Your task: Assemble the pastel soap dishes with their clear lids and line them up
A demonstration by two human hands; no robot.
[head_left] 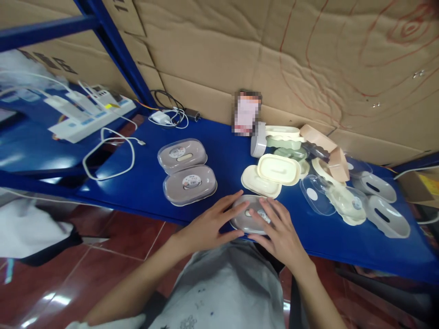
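A grey oval soap box (252, 230) with a clear lid and a label lies at the table's front edge, close to my body. My left hand (219, 221) spans its left end, with fingers spread over the lid and the thumb by the near edge. From the right, my right hand (279, 228) rests on the lid, its fingers stretched out and apart. The fingers cover parts of the lid and label. Just beyond the box are cream oval trays (279, 169), one overlapping another. To the left sit two similar lidded grey boxes, a nearer one (190, 185) and a farther one (183, 154).
A pile of green, cream and peach parts (320, 137) stands at the back right. Clear lids (317, 194) and grey slotted trays (387, 217) lie farther right. A phone (247, 113) leans on the cardboard wall (206, 55). A power strip (92, 119) and cables are at left.
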